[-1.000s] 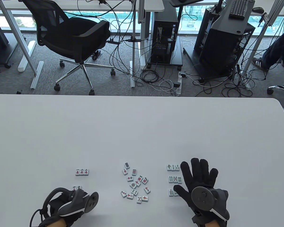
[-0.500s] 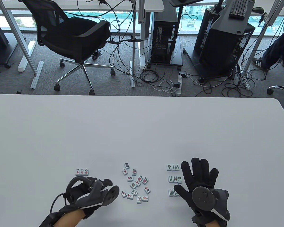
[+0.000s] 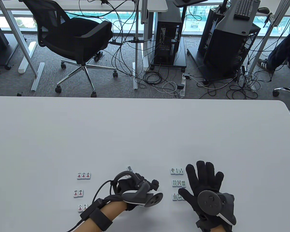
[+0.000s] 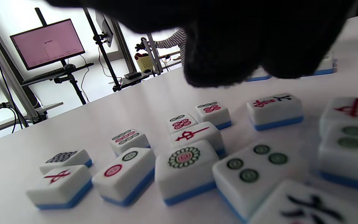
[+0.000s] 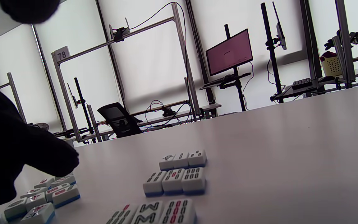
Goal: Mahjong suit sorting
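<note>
My left hand (image 3: 137,191) hovers over the mixed pile (image 4: 185,146) at counter centre, fingers curled down over the tiles; the wrist view shows dark fingertips (image 4: 219,62) just above them with nothing pinched that I can see, though the top view hides the grip, so I cannot tell if a tile is held. My right hand (image 3: 205,186) lies flat and spread on the counter (image 3: 145,135), holding nothing, index side touching or just beside the bamboo rows (image 3: 177,183). Character rows (image 3: 82,191) sit to the left of my left hand, three short lines, well apart from the pile. Step in hand, I judge: pick the next tile from the pile. To do it well, come straight down on one tile, pinch its short sides, lift clear before moving sideways; pile tiles touch each other, so a dragged finger would shove neighbours. The character tile (image 4: 274,109) at the far side of the pile has open space around it, an easier pick than the circle tile (image 4: 183,166) wedged mid-pile. One circle tile (image 3: 129,168) shows beyond my hand. Room: the far counter is wide open for a circles group; the near edge is close to both wrists, so place tiles away from it.
</note>
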The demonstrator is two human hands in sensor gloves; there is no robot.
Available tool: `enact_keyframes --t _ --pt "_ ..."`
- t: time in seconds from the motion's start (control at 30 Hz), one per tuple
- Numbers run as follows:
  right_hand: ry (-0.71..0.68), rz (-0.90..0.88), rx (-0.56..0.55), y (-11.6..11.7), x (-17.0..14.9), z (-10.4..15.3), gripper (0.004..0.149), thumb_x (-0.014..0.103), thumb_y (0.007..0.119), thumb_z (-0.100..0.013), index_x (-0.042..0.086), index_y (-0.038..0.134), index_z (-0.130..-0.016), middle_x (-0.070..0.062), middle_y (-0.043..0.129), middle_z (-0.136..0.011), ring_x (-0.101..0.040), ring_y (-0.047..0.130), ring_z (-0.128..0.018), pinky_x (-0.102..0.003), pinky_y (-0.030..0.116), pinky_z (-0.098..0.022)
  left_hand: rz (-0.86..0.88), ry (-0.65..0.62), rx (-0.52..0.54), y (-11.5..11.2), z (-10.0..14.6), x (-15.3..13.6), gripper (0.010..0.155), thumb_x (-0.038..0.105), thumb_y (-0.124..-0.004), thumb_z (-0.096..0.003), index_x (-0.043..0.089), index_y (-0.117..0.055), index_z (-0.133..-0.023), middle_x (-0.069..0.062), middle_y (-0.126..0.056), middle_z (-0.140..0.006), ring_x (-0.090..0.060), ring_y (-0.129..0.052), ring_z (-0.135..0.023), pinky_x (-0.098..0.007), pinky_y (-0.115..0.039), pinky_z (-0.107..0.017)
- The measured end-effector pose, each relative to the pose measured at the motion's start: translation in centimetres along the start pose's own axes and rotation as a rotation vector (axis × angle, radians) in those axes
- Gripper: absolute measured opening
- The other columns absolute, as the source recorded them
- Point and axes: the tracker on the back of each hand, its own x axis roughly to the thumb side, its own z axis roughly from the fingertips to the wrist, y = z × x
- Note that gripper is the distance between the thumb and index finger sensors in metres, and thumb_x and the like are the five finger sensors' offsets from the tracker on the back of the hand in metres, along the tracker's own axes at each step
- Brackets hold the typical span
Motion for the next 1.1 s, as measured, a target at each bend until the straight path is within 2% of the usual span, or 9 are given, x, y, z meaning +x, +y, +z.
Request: enact_keyframes --t 0.17,0.57,0.67,0.73,0.87,1.0,1.1 --pt "0.003 -0.007 -0.006 -0.1 -0.1 0.0 0.082 0.065 0.058 -0.047 0.035 0.016 -0.11 -0.013 0.009 -0.118 -0.044 0.002 -0.104 -0.073 0.011 -0.069 0.025 -0.02 -0.075 -0.8 -1.0 0.1 0.055 0.05 -0.089 -0.0295 0.028 -0.086 -0.08 0.015 -0.101 -0.036 -0.007 -0.094 -0.008 -0.031 -0.085 -0.018" --pt "0.005 0.005 0.0 -0.1 -0.1 0.0 0.082 0.065 0.058 -0.047 0.035 0.016 -0.11 -0.013 0.009 -0.118 -0.044 0.002 -0.104 -0.073 0.011 -0.069 0.117 0.048 -0.061 -1.8 -1.7 -0.3 0.049 0.055 -0.081 -0.0344 0.018 -0.094 -0.064 0.013 -0.102 -0.029 -0.008 -0.092 -0.001 -0.032 -0.083 -0.012" --pt "0.005 0.005 -0.001 -0.1 -0.1 0.0 0.082 0.065 0.058 -0.047 0.035 0.016 -0.11 -0.013 0.009 -0.118 -0.044 0.003 -0.104 -0.073 0.011 -0.069 0.12 0.04 -0.009 -0.9 -1.6 -0.2 0.049 0.052 -0.082 -0.0348 0.021 -0.091 -0.071 0.014 -0.102 -0.032 -0.008 -0.093 -0.004 -0.032 -0.084 -0.013" --pt "0.006 0.005 0.0 -0.1 -0.1 0.0 0.082 0.065 0.058 -0.047 0.035 0.016 -0.11 -0.013 0.009 -0.118 -0.044 0.002 -0.104 -0.073 0.011 -0.069 0.104 0.024 -0.011 -0.4 -1.5 -0.2 0.049 0.049 -0.084 -0.0349 0.026 -0.087 -0.078 0.014 -0.102 -0.034 -0.008 -0.094 -0.006 -0.032 -0.084 -0.016" --pt "0.006 0.005 0.001 -0.1 -0.1 0.0 0.082 0.065 0.058 -0.047 0.035 0.016 -0.11 -0.013 0.009 -0.118 -0.044 0.003 -0.104 -0.073 0.012 -0.069 0.012 -0.012 -0.124 0.2 -1.5 0.1 0.059 0.047 -0.088 -0.0332 0.034 -0.075 -0.09 0.014 -0.102 -0.038 -0.008 -0.095 -0.01 -0.032 -0.084 -0.019" --pt "0.005 0.007 0.002 -0.1 -0.1 0.0 0.081 0.065 0.058 -0.047 0.035 0.017 -0.11 -0.013 0.009 -0.118 -0.044 0.003 -0.104 -0.073 0.011 -0.069 -0.043 -0.031 -0.187 -0.2 -1.7 0.8 0.065 0.047 -0.09 -0.0307 0.036 -0.072 -0.092 0.013 -0.102 -0.039 -0.008 -0.095 -0.01 -0.032 -0.084 -0.019" --pt "0.005 0.008 0.003 -0.1 -0.1 0.0 0.081 0.065 0.058 -0.047 0.035 0.017 -0.11 -0.013 0.009 -0.118 -0.044 0.003 -0.104 -0.073 0.012 -0.069 -0.094 -0.038 -0.177 -0.7 -1.9 1.4 0.064 0.048 -0.091 -0.0293 0.035 -0.075 -0.09 0.014 -0.102 -0.039 -0.007 -0.095 -0.01 -0.032 -0.085 -0.019"
